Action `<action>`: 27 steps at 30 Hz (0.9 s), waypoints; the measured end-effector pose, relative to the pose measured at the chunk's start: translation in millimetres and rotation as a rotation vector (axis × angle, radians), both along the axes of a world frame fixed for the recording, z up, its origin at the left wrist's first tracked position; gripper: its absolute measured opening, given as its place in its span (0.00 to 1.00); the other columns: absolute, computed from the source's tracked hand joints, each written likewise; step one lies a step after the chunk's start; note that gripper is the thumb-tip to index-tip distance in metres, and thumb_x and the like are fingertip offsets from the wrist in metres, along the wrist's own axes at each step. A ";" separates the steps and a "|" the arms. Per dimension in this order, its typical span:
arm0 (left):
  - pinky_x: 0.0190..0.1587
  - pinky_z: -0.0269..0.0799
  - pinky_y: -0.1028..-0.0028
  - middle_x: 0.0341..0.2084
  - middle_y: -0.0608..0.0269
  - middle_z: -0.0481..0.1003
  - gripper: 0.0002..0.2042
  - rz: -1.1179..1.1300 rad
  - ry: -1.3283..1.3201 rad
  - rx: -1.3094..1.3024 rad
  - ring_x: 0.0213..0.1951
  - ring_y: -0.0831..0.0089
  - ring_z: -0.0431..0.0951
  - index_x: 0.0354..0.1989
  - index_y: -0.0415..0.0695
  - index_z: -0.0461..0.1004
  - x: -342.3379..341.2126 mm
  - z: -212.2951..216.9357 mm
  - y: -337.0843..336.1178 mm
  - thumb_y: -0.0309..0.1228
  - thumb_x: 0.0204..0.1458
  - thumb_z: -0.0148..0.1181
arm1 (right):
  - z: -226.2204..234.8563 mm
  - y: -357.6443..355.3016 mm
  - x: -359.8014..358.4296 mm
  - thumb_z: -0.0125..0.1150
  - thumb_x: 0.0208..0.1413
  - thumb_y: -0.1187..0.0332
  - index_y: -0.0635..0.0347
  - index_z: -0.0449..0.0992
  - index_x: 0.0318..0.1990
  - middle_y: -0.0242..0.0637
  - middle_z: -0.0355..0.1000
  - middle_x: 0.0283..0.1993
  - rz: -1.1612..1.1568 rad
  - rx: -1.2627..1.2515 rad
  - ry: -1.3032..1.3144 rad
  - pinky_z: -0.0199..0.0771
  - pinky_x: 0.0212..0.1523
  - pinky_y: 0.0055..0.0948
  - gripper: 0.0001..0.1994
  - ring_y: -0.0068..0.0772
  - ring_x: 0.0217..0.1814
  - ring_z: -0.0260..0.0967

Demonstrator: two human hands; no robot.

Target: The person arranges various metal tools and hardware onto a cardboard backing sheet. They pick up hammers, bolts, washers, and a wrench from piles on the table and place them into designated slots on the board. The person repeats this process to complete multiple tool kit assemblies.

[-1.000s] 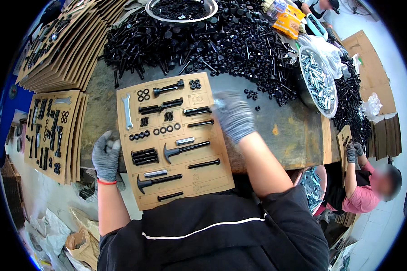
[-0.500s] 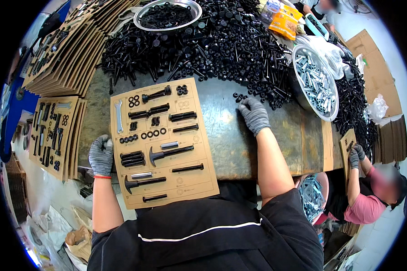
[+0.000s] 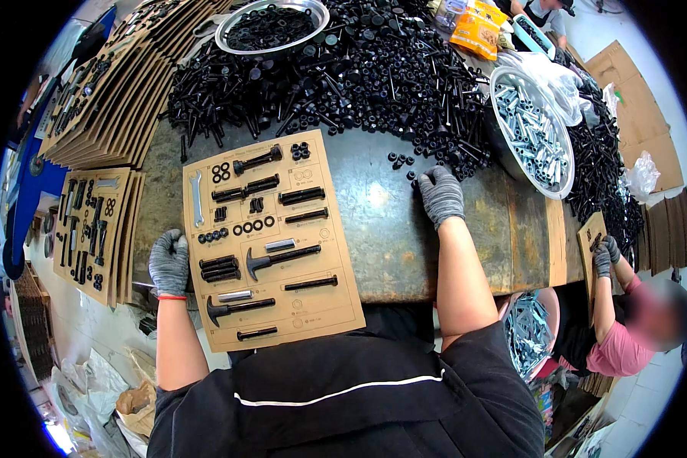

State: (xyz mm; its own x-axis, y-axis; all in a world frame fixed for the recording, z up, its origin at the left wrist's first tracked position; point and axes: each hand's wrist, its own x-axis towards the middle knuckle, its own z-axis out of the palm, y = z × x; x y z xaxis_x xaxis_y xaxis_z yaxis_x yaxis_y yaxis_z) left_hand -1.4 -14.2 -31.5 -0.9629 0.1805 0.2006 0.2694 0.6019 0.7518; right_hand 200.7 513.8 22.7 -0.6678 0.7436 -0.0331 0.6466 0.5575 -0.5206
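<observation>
A brown cardboard card leans over the table's front edge, covered with black bolts, nuts, rings, silver sleeves and a flat wrench. My left hand, in a grey glove, is closed at the card's left edge; its fingertips are partly hidden. To the card's right, my gloved right hand rests on the metal table with its fingers curled. Several loose black nuts lie by its fingertips, along the lower rim of the pile. What the fingers hold, if anything, is hidden.
A big heap of black bolts and nuts spans the back. Metal bowls hold black rings and silver sleeves. Filled cards stand in rows at left. At right, a person in a pink shirt handles another card.
My right hand has shifted a little to the right along the pile's edge, leaving several nuts exposed beside it. The card and the view have moved slightly; my left hand stays at the card's edge.
</observation>
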 end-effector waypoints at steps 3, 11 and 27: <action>0.44 0.73 0.74 0.36 0.59 0.79 0.12 0.006 -0.004 0.056 0.35 0.75 0.75 0.43 0.36 0.76 3.8 0.2 2.4 0.30 0.54 0.63 | -0.3 -8.1 -7.9 0.64 0.51 0.63 0.61 0.78 0.39 0.49 0.77 0.38 0.161 0.060 0.136 0.74 0.46 0.39 0.12 0.48 0.41 0.75; 0.35 0.72 0.76 0.28 0.63 0.76 0.10 0.023 0.097 -0.064 0.28 0.77 0.73 0.41 0.41 0.78 5.2 0.1 1.8 0.29 0.51 0.65 | 19.8 -61.9 -71.3 0.67 0.46 0.66 0.57 0.78 0.38 0.43 0.75 0.38 0.536 0.162 0.076 0.75 0.42 0.36 0.11 0.45 0.38 0.74; 0.34 0.71 0.79 0.27 0.65 0.75 0.09 0.017 0.123 -0.043 0.27 0.79 0.71 0.40 0.40 0.78 17.0 21.7 12.4 0.25 0.50 0.65 | 21.7 -95.3 -114.2 0.64 0.48 0.71 0.59 0.79 0.42 0.45 0.74 0.45 0.590 0.075 0.228 0.72 0.53 0.36 0.12 0.46 0.47 0.72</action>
State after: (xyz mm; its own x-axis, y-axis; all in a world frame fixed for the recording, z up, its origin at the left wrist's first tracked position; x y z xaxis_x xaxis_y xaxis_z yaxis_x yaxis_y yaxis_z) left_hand 15.6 -1.8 -9.8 -0.9346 0.1755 0.3094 0.3473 0.6380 0.6873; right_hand 86.5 418.4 44.4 -0.9499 0.2433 0.1961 0.0971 0.8263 -0.5548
